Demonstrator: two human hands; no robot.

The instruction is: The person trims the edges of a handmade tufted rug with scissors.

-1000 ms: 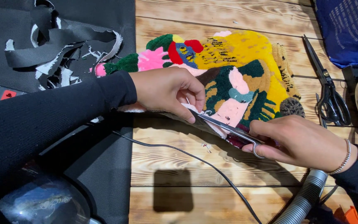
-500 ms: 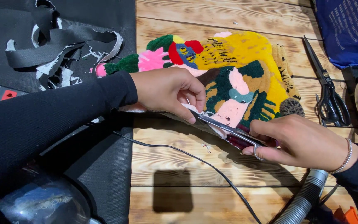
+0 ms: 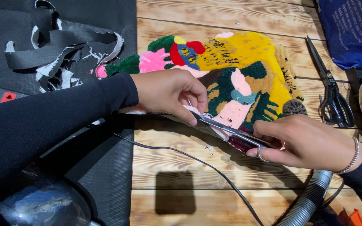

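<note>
Tufted rug (image 3: 239, 71) (multicoloured, near edge lifted) lies on wooden table (image 3: 231, 12). Left hand (image 3: 170, 92) pinches that edge, fingers closed on it. Right hand (image 3: 304, 140) grips small scissors (image 3: 231, 129), blades along the rug's edge. Large black shears (image 3: 332, 90) rest well apart, to the right.

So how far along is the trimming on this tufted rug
Done: black backing offcuts lie piled at the left. In hand: the left hand pinches the rug at its near edge while the right hand works silver scissors along it. Left: the edge under the left hand looks uncut.
</note>
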